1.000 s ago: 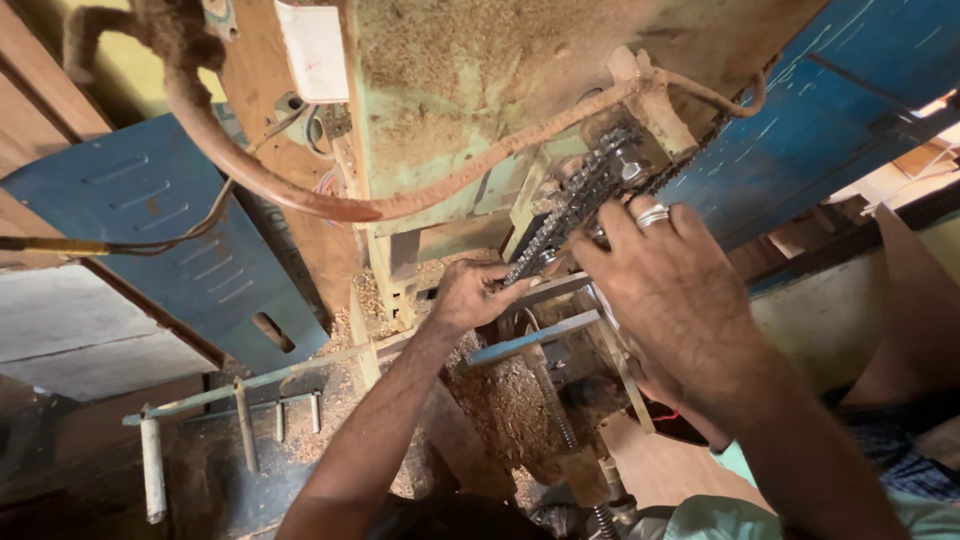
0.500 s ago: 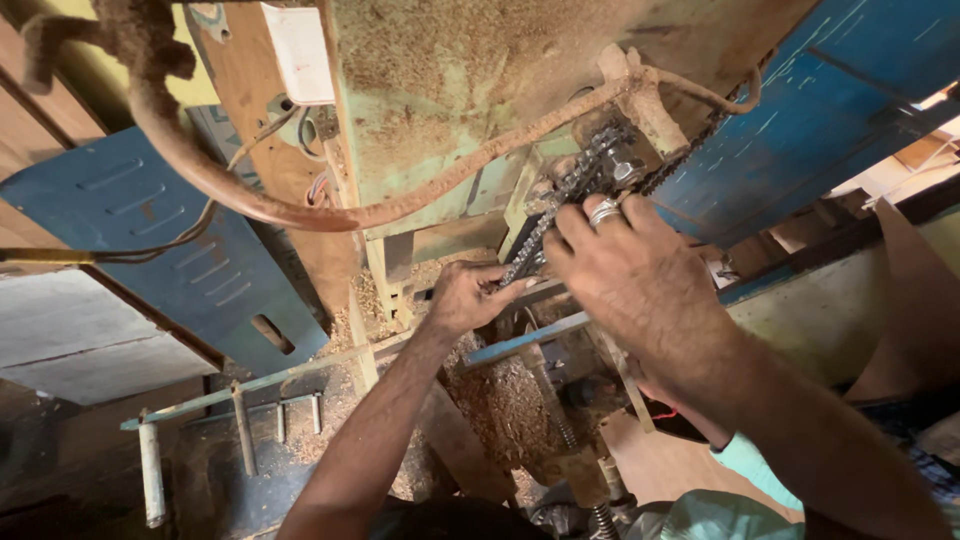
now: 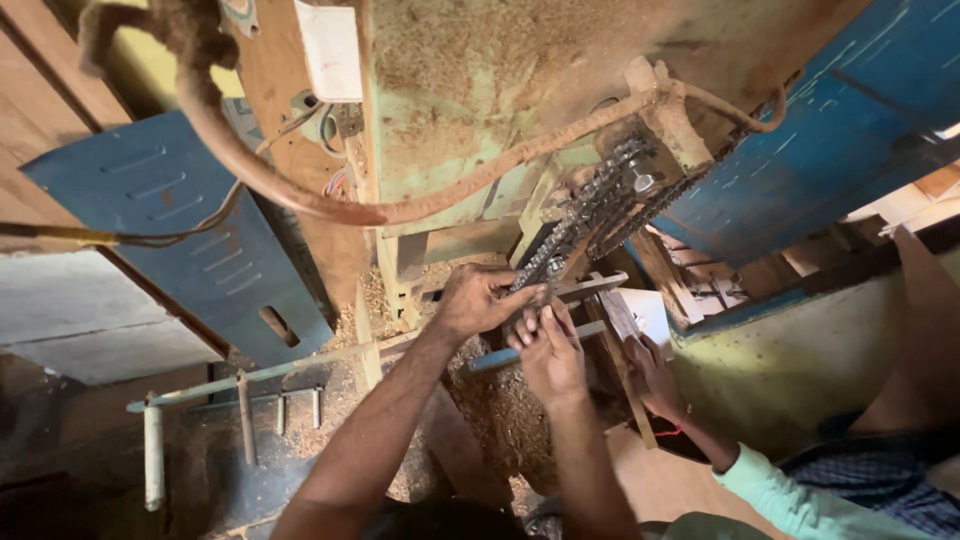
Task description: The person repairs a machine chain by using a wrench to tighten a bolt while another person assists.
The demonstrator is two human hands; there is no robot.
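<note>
A greasy roller chain (image 3: 585, 220) runs down at a slant from a bolt-headed sprocket (image 3: 640, 182) on a dusty green machine (image 3: 470, 90). My left hand (image 3: 478, 300) is curled around the chain's lower end, beside a grey metal bar (image 3: 590, 288). My right hand (image 3: 552, 352) is just beneath it, fingertips bunched against the same end of the chain. A co-worker's hand (image 3: 652, 372), on a teal-sleeved arm, rests on wooden parts to the right of mine.
A rust-coloured hose (image 3: 300, 195) loops across the machine's front. Blue metal panels stand at the left (image 3: 190, 230) and upper right (image 3: 830, 130). Sawdust (image 3: 500, 420) covers the ground below. A metal rod frame with a white handle (image 3: 152, 455) lies at lower left.
My right hand has come down from the upper chain near the sprocket to the lower end, next to my left hand. The co-worker's hand is now uncovered.
</note>
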